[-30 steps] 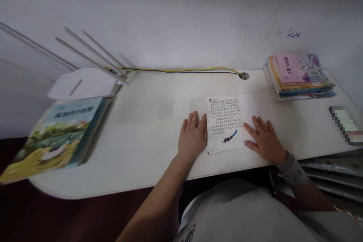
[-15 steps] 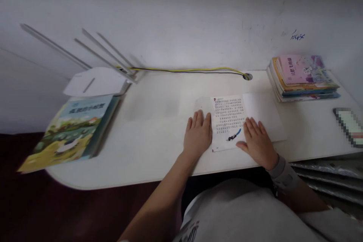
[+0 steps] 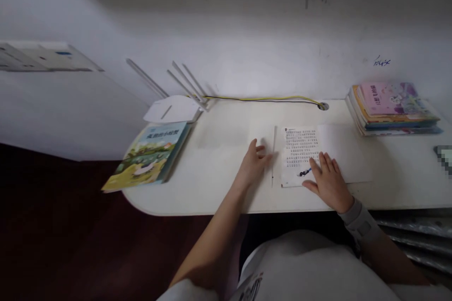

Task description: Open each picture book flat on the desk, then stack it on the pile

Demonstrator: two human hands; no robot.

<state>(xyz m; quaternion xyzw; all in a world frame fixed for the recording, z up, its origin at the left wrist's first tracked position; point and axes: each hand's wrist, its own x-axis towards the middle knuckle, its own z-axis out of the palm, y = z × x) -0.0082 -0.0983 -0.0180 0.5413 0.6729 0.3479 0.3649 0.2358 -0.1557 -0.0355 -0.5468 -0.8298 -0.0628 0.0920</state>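
An open booklet (image 3: 300, 148) with printed text and a small blue drawing lies on the white desk (image 3: 212, 188) in front of me. My left hand (image 3: 254, 164) is at its left side, thumb and fingers closed on a page (image 3: 273, 141) that stands up on edge. My right hand (image 3: 328, 179) lies flat with fingers spread on the lower right of the printed page. A grey cuff (image 3: 360, 218) covers my right wrist.
A green picture book (image 3: 151, 153) overhangs the desk's left edge, beside a white router (image 3: 173, 108) with antennas. A yellow and black cable (image 3: 264, 99) runs along the wall to a hole (image 3: 322, 106). Stacked colourful books (image 3: 391, 106) sit back right.
My left hand went from lying flat beside the booklet to gripping a page, now raised on edge. My right hand slid further onto the printed page. The view swung to the left.
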